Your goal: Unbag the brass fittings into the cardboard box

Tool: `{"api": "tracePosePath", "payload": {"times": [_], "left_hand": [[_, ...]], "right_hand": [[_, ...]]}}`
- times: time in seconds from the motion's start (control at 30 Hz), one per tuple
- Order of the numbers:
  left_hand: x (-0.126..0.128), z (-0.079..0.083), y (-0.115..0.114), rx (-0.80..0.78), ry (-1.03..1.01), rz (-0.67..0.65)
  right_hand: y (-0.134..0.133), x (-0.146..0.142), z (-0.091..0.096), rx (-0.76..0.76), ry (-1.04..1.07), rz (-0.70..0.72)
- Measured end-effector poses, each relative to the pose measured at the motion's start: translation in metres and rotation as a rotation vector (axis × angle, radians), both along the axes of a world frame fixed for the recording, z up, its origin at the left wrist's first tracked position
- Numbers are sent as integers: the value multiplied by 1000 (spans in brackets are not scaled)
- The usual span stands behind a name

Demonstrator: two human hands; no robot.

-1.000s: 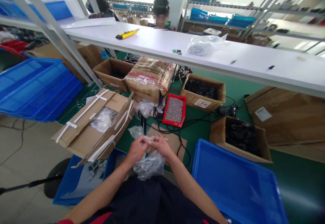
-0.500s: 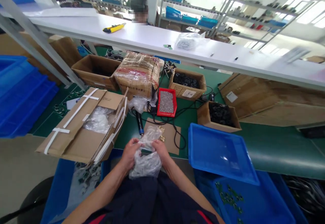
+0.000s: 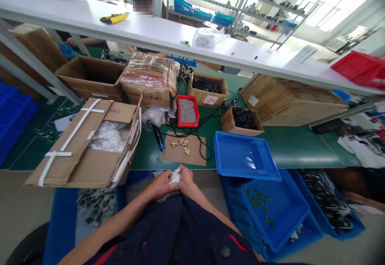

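Close to my body, in front of the bench's near edge, my left hand (image 3: 161,184) and my right hand (image 3: 186,179) are closed on a crumpled clear plastic bag (image 3: 175,175). They nearly meet, and most of the bag is hidden behind the fingers and below them. What the bag contains, if anything, cannot be made out. Just beyond my hands, several small brass-coloured fittings (image 3: 187,151) lie on a flat cardboard sheet (image 3: 198,157). A dark, pen-shaped power screwdriver (image 3: 158,137) rests at the sheet's left edge, its tip towards me.
An opened carton (image 3: 81,144) with clear plastic inside stands left. Behind the sheet is a red bin (image 3: 197,116) of small metal parts. A blue tray (image 3: 245,172) overhangs the bench edge on the right. Black cables (image 3: 207,120) cross the bench. A co-worker's arm (image 3: 90,41) shows beyond.
Both hands have drawn the plastic bag back from the cardboard sheet towards my body and bunched it smaller. The brass-coloured fittings are now uncovered. My view has turned right.
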State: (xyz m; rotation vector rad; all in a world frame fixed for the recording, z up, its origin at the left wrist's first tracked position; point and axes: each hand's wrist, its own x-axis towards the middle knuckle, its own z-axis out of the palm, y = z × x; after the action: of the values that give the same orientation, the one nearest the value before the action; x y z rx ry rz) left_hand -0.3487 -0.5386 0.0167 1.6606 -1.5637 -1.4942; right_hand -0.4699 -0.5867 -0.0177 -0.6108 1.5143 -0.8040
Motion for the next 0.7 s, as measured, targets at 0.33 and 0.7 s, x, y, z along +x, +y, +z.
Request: {"api": "tracePosePath", "payload": {"times": [0.33, 0.7], "left_hand": [[21, -28, -3, 107, 248, 798], [14, -16, -4, -111, -62, 460]], "right_hand": [[23, 12, 22, 11, -138, 204], [8, -14, 26, 187, -261, 433]]}}
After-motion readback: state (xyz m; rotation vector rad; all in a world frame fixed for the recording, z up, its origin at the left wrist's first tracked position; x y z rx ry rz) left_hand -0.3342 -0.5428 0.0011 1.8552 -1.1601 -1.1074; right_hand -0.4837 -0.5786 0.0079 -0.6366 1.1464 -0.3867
